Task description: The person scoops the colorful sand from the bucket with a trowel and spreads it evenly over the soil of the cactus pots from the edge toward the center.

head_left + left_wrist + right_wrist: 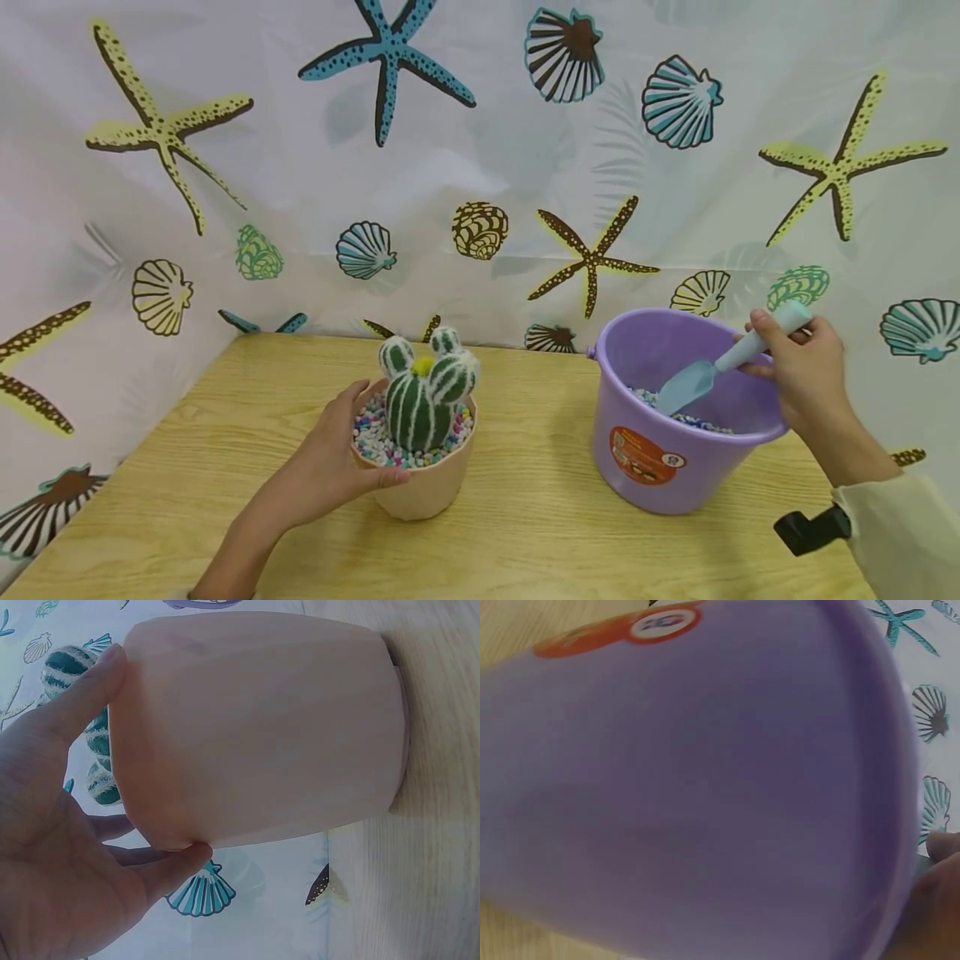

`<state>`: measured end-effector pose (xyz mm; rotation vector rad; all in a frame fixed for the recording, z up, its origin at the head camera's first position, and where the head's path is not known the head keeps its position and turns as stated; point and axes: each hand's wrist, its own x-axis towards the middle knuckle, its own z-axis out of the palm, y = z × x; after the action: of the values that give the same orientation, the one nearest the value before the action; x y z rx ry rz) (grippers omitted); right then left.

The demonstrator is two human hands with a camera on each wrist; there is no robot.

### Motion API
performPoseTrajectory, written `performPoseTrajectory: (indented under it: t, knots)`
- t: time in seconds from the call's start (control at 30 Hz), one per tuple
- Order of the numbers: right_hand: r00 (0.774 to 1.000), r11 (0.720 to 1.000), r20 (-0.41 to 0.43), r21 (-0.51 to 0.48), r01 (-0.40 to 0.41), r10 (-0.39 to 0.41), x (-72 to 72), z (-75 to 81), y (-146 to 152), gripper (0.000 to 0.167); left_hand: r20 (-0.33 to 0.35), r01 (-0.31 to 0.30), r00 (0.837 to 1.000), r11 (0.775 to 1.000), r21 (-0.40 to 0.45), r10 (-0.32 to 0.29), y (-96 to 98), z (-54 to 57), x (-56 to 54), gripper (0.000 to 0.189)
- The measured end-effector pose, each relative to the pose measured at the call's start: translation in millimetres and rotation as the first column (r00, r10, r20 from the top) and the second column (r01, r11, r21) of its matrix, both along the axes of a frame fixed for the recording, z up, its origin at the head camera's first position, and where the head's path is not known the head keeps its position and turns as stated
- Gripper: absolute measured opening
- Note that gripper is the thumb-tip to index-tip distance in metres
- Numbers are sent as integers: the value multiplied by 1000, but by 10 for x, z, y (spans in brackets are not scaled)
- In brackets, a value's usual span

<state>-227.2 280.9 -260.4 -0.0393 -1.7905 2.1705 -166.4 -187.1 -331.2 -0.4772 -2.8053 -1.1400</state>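
My left hand (326, 454) grips the rim of a peach flowerpot (422, 496), its thumb at the front and its fingers round the left side. A knitted-looking green and white cactus (420, 412) with a yellow tuft stands upright in the pot among multicoloured pebbles (372, 442). The pot's side fills much of the left wrist view. At the right, my right hand (810, 367) holds a light blue toy shovel (686, 387) by its handle, over the purple bucket (678, 454). The blade slants down inside the bucket, near small pebbles (705, 424); whether it touches them I cannot tell.
Both containers stand on a light wooden table (525, 500), the bucket to the right of the pot. Behind the table hangs a white cloth (465, 167) printed with starfish and shells. An orange label (645, 456) is on the bucket's front.
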Motion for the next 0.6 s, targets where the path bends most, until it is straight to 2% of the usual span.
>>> performPoseTrajectory:
  t: [0.13,0.17,0.2,0.23,0.27,0.37,0.4,0.43,0.47,0.5,0.53,0.6]
  knots:
    - [998,983,56,185,-20,10,-31,-75,20,32,6,-1,1000,1000,0,1,-5,-10,-3,114]
    - [997,965,74,262,-18,-1,-38,-82,30,31,8,-3,1000,1000,0,3,-3,-14,-4,113]
    - [996,935,87,354,-10,-22,-45,-84,38,31,11,-7,1000,1000,2,7,-1,-16,-3,112]
    - [994,894,96,449,0,-49,-51,-81,49,34,13,-11,1000,1000,-1,11,5,-18,-2,111]
    - [991,839,103,544,15,-84,-51,-74,61,39,16,-14,1000,1000,-2,14,12,-20,-2,110]
    - [980,617,80,785,51,-182,-45,-48,124,57,24,-27,999,1000,-5,27,29,-20,4,107]
    - [976,550,64,833,62,-207,-38,-42,147,61,27,-28,999,1000,-5,28,32,-18,7,107]
    - [973,498,53,864,67,-223,-31,-39,172,64,28,-27,999,1000,-7,27,32,-16,8,107]
    - [971,460,45,885,70,-234,-25,-39,199,66,28,-22,999,1000,-7,23,27,-14,9,107]
    - [970,434,43,899,67,-238,-22,-40,228,67,25,-16,1000,1000,-12,16,19,-11,9,107]
    - [969,411,40,909,66,-243,-20,-45,248,67,26,-7,1000,1000,-13,7,8,-7,7,107]
    - [967,387,42,920,60,-251,-20,-56,288,70,35,17,999,1000,-8,-17,-30,6,2,107]
